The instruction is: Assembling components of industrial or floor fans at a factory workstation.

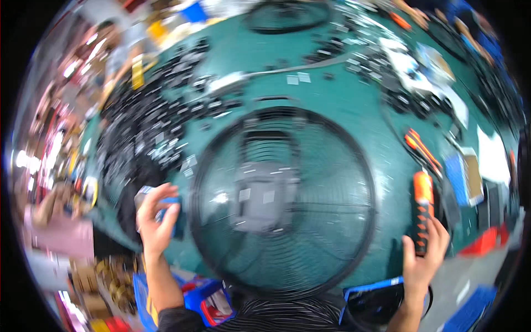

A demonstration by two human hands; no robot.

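A large round black wire fan guard (371, 193) lies on the green table in front of me. Within its ring sits a dark grey housing (265, 202) with a loop-shaped handle above it. My left hand (156, 221) is beside the guard's left rim, thumb and fingers apart, at a small blue box (176, 220) partly hidden by the hand. On the right, my right hand (425, 257) is around the lower end of an orange and black electric screwdriver (422, 193), thumb on one side, fingers on the other. Motion blurs the picture.
Many small black parts (149, 122) are heaped at the left. Another round guard (285, 19) lies at the far edge. An orange-handled tool (423, 149), a blue carton (458, 180) and white sheets (492, 157) are at the right. Other people work at the left and far right.
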